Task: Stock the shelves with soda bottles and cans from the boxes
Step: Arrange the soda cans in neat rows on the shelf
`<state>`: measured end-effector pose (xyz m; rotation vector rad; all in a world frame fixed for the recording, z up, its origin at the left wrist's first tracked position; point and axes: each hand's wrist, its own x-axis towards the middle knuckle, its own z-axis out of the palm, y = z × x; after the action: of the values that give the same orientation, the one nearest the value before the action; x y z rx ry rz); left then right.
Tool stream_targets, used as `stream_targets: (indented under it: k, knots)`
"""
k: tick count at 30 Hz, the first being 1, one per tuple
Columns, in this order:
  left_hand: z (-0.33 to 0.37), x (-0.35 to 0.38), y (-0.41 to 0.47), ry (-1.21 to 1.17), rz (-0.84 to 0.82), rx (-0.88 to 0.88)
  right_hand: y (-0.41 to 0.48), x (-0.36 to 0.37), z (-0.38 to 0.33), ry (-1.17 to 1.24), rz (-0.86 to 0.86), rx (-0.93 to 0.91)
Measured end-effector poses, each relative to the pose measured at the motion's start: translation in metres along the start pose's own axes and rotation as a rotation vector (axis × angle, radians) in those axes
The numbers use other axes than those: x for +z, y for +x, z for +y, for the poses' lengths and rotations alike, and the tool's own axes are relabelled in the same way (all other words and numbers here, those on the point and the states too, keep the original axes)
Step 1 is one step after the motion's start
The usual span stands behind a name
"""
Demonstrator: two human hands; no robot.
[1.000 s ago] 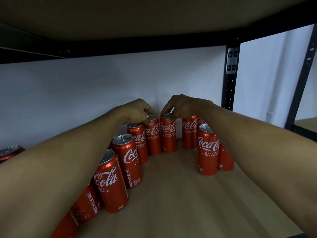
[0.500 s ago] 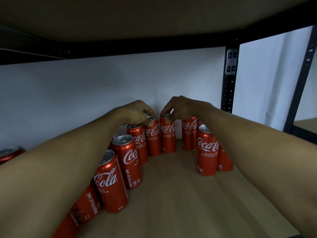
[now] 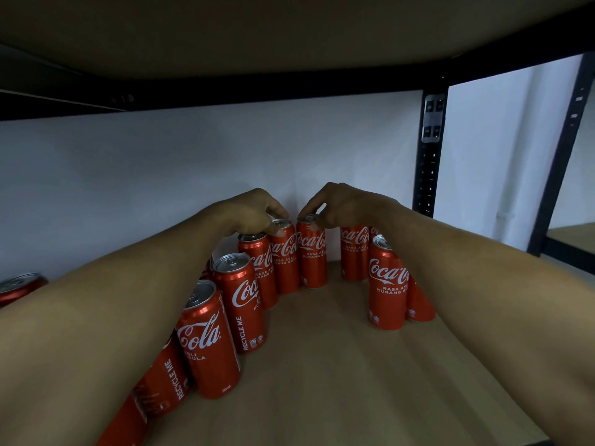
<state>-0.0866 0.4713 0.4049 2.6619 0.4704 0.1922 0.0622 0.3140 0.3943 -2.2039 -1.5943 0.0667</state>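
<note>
Both my arms reach deep into a wooden shelf (image 3: 338,365) lined with red Coca-Cola cans. My left hand (image 3: 251,210) grips the top of one upright can (image 3: 285,262) at the back. Beside it, my right hand (image 3: 341,204) pinches the rim of the neighbouring can (image 3: 312,255). The two held cans stand side by side, almost touching. A row of several cans (image 3: 240,300) runs along my left arm toward me. More cans (image 3: 386,284) stand under my right forearm, partly hidden by it.
A white wall (image 3: 161,175) closes the back of the shelf. The upper shelf board (image 3: 257,33) hangs low overhead. A black steel upright (image 3: 429,156) stands at the back right. One more can top (image 3: 19,284) shows at the far left.
Both hands stay on the same two back cans; the view has shifted only slightly.
</note>
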Motion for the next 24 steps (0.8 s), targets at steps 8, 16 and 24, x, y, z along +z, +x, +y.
stream_targets:
  k: [8,16,24]
  knots:
    - [-0.001,0.0,-0.004,-0.031,0.005,-0.018,-0.003,0.004,-0.005,0.017,0.015,0.044]
    - [-0.014,-0.025,-0.054,0.264,-0.1,-0.195,-0.009,0.031,-0.046,-0.08,0.243,-0.172]
    - [-0.004,-0.031,-0.131,0.142,-0.009,-0.103,0.001,0.061,-0.085,-0.308,-0.016,-0.195]
